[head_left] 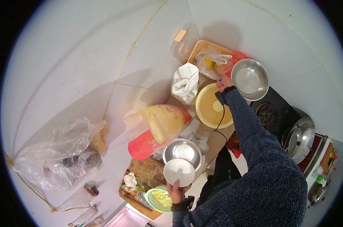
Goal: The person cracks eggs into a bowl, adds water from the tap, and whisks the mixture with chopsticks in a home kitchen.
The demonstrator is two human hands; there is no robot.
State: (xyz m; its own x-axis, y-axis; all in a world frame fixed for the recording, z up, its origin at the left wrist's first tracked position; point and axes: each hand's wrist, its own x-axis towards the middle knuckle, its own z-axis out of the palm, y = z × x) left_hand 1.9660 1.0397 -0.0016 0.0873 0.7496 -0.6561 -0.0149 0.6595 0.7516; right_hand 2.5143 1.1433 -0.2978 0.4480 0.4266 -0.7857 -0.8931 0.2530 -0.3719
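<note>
My left hand (176,193) grips the rim of a white bowl (179,171), with the thumb over the inside edge. The bowl looks empty and overlaps a stainless steel basin (185,150). Up at the far end of the counter, my right hand (224,83) is closed around the handle of a utensil (216,72). The utensil's far end reaches a clear plastic bag (206,61) with something yellow in it; its head is too unclear to name. Just below the right wrist sits a large yellow plastic basin (200,106) holding a cloudy liquid or a pale base.
Near my right forearm, a metal basin (249,79) stands beside a black gas stove (276,106) with a lidded wok (297,140). A white sack (185,81) and a yellow-red bag (163,122) line the wall. A green bowl of chopped vegetable (151,198) rests on the wooden board (148,171).
</note>
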